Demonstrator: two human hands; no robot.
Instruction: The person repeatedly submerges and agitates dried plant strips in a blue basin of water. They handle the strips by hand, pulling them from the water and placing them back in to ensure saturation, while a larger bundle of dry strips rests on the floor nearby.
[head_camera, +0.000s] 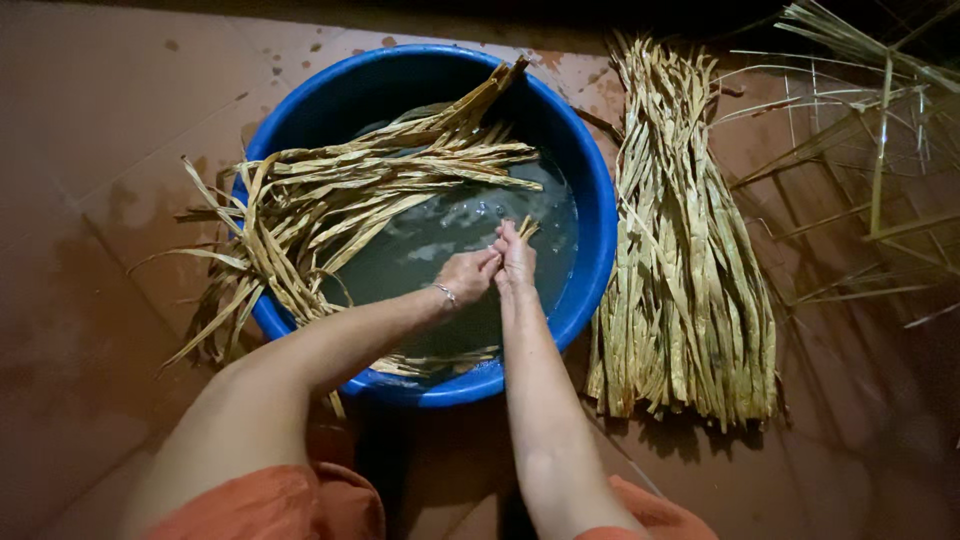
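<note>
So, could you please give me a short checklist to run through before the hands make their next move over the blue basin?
1. Left hand and right hand together on the thin dried leaf strip: ok.
2. Round blue plastic basin holds water: ok.
3. Soaking bundle of dried strips fully under water: not ok, ends hang over the rim.
4. Flat pile of dried strips lies beside the basin: ok.
5. Tiled floor dry: not ok, wet spots.
6. Strip's full length: cannot tell.

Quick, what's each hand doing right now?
Left hand: closed, pinching a strip over the tub.
Right hand: closed on the same strip.
</note>
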